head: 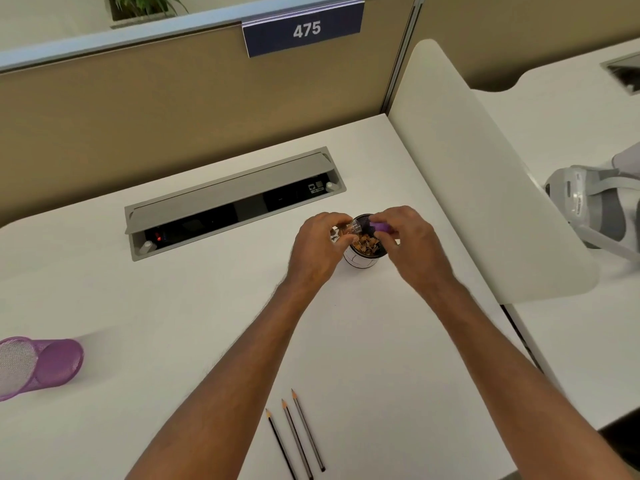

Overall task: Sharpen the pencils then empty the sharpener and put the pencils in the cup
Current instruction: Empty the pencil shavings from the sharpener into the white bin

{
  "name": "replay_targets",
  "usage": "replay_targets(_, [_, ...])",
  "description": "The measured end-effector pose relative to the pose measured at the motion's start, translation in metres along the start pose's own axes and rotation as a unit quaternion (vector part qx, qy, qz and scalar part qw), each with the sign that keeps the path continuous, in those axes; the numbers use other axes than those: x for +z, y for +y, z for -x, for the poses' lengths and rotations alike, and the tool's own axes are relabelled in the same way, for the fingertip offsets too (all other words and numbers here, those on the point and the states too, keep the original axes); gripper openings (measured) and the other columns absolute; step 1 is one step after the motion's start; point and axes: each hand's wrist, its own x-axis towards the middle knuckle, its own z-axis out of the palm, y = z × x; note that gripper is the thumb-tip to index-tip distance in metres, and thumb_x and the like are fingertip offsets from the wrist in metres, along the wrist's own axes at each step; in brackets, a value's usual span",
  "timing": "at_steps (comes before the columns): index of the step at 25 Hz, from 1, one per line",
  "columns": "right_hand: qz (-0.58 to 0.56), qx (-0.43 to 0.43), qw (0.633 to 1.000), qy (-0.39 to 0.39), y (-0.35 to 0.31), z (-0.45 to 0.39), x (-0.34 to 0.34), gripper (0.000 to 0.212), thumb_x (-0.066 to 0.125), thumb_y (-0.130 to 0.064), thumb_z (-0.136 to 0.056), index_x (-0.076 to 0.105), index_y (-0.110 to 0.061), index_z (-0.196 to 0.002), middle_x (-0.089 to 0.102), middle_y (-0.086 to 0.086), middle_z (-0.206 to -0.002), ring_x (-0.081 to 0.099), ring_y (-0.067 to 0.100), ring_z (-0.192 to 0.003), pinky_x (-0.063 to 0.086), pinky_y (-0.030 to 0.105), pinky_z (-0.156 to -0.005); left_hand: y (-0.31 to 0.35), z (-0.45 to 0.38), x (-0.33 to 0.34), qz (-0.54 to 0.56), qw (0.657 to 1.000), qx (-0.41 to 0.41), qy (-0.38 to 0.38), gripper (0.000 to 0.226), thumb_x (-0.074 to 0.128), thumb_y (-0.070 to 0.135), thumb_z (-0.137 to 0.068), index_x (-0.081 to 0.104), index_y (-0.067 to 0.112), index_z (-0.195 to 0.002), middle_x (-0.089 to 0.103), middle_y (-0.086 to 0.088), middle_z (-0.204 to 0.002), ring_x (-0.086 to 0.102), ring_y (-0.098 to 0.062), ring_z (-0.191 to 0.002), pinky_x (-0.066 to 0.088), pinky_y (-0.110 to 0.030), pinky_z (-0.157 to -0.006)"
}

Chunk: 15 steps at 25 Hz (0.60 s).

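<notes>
Both hands are up over a small white tin point(360, 261) near the middle of the desk point(173, 306). The left hand point(320, 247) pinches the clear shavings cup point(353, 231) of the sharpener, tipped on its side, mouth toward the right. The right hand point(412, 244) grips the purple sharpener top point(381, 226), pulled apart from it. Shavings point(369, 244) sit piled in the tin. Three sharpened pencils point(296, 438) lie side by side near the front edge, tips pointing away from the person. The purple mesh cup point(41, 367) lies tipped over at far left, mouth facing left.
</notes>
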Motion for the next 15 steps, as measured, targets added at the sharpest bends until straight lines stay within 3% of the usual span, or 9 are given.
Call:
replay_targets(3, [0.067,-0.018,0.997,0.025,-0.002,0.005,0.003,0.028,0.075,-0.009,-0.090,0.073,-0.020,-0.116,0.068,-0.004,-0.111,0.067,0.017,-0.092,0.058,0.032,-0.081,0.000,0.002,-0.001,0.000,1.000,0.003,0.001,0.025,0.079,0.025,-0.087,0.073,0.023,-0.112,0.071,0.010,-0.103,0.061,-0.012,-0.093,0.055,-0.037,-0.085])
replay_targets(6, [-0.103,0.087,0.990,0.045,-0.004,0.009,0.006,0.027,0.081,-0.011,-0.086,0.074,-0.021,-0.109,0.073,-0.006,-0.103,0.070,0.010,-0.087,0.060,0.028,-0.079,-0.003,0.002,-0.003,0.002,1.000,0.004,0.003,0.025,0.079,0.027,-0.087,0.073,0.024,-0.112,0.068,0.014,-0.100,0.060,-0.011,-0.092,0.055,-0.036,-0.083])
replay_targets(9, [-0.320,0.173,0.930,0.045,-0.011,0.015,0.007,0.029,0.083,-0.004,-0.081,0.069,-0.016,-0.104,0.076,-0.002,-0.097,0.073,0.009,-0.086,0.059,0.023,-0.078,-0.005,0.005,-0.004,0.002,1.000,0.007,0.004,0.025,0.079,0.028,-0.087,0.073,0.025,-0.111,0.063,0.019,-0.098,0.059,-0.010,-0.091,0.056,-0.035,-0.081])
replay_targets(12, [-0.375,0.179,0.909,0.038,-0.014,0.033,0.010,0.030,0.083,-0.003,-0.081,0.067,-0.018,-0.101,0.078,-0.002,-0.097,0.075,0.015,-0.089,0.058,0.023,-0.081,-0.006,0.007,-0.006,0.008,1.000,0.003,0.013,0.026,0.080,0.028,-0.087,0.074,0.026,-0.111,0.062,0.021,-0.098,0.059,-0.009,-0.091,0.056,-0.033,-0.080])
replay_targets(15, [-0.334,0.152,0.930,0.029,-0.017,0.058,0.025,0.031,0.080,-0.007,-0.085,0.067,-0.025,-0.105,0.076,-0.004,-0.102,0.074,0.013,-0.090,0.059,0.021,-0.078,-0.008,0.009,-0.008,0.009,1.000,0.004,0.020,0.026,0.080,0.028,-0.086,0.074,0.026,-0.111,0.066,0.018,-0.099,0.060,-0.010,-0.092,0.056,-0.035,-0.081])
